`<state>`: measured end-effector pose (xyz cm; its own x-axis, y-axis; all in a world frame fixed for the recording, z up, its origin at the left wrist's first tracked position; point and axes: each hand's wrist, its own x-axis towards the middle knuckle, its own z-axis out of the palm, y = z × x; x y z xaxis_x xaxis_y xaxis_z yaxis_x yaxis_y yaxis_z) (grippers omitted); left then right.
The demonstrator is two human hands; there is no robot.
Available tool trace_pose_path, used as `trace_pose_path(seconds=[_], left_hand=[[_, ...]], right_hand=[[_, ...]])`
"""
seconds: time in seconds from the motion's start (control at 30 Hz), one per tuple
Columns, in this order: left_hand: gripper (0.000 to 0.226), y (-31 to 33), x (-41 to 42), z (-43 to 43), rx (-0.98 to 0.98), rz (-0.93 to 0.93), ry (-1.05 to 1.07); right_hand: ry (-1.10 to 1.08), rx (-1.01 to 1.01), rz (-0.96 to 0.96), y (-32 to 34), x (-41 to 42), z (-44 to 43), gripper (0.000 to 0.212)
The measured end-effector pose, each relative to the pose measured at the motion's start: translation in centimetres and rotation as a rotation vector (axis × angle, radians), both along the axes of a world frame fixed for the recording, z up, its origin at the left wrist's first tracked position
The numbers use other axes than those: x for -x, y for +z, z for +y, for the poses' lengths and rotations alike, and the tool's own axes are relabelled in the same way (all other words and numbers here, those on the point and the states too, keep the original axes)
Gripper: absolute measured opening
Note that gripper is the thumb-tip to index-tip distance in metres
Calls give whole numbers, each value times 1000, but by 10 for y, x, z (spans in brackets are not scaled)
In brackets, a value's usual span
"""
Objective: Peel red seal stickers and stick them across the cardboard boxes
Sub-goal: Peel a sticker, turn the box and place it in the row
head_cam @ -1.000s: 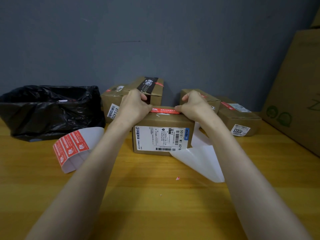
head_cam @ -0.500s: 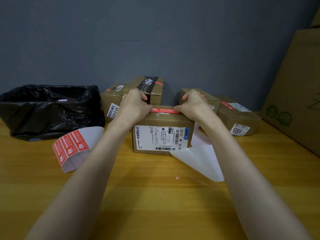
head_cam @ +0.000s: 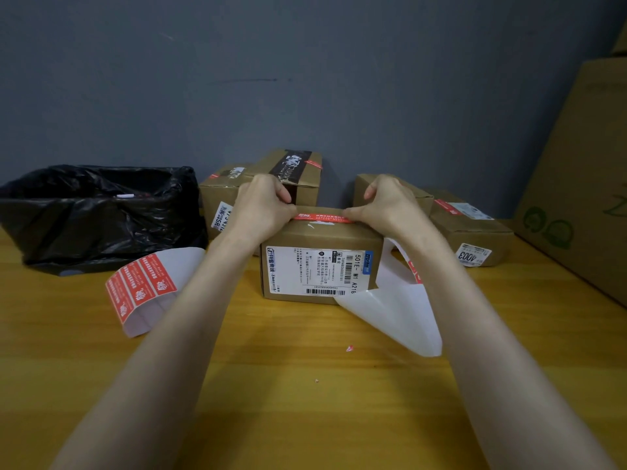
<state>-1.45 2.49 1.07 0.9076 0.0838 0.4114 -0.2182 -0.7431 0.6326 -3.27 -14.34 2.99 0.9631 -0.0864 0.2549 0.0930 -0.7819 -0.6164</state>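
On the wooden table (head_cam: 305, 418), a bare white backing sheet (head_cam: 397, 317) is seen at the right and a sheet of red stickers (head_cam: 142, 286) at the left. Between them a labelled cardboard box (head_cam: 305, 237) is set, with a red sticker (head_cam: 322, 217) laid across its top. The sticker's ends are pinched by the curled fingers of the left hand (head_cam: 261, 208) and the right hand (head_cam: 390, 208). Further boxes (head_cam: 471, 228) and a black bag (head_cam: 101, 212) are ranged behind.

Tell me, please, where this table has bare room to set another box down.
Free: the wide wood strip nearest the camera, below the sticker sheet and white backing sheet; also the patch between that backing sheet and the large carton. Crowded: the back row, with the black bag, labelled box and other boxes.
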Motion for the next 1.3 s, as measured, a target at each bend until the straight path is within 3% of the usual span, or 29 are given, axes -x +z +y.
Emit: trace_pose_path(seconds=[0.2, 0.37, 0.63, 0.73, 0.83, 0.93, 1.1, 1.3], left_hand=[[9, -4, 2, -7, 39, -43, -3], [19, -11, 3, -17, 12, -115, 70], [9, -5, -3, -3, 97, -3, 4], [19, -4, -2, -3, 137, 21, -43], [33, -5, 0, -8, 51, 18, -36], [34, -5, 1, -10, 10, 12, -34], [33, -2, 1, -4, 39, 60, -77], [26, 2, -2, 7, 44, 137, -144]], right_hand=[[-14, -86, -12, -1, 3, 4, 24], [-62, 8, -17, -10, -6, 14, 51], [39, -63, 78, -6, -11, -4, 39], [55, -86, 101, -5, -9, -1, 51], [56, -41, 88, -6, -9, 4, 56], [55, -14, 85, -7, -7, 7, 50], [83, -32, 103, -5, -6, 2, 64], [125, -146, 179, -3, -12, -14, 46]])
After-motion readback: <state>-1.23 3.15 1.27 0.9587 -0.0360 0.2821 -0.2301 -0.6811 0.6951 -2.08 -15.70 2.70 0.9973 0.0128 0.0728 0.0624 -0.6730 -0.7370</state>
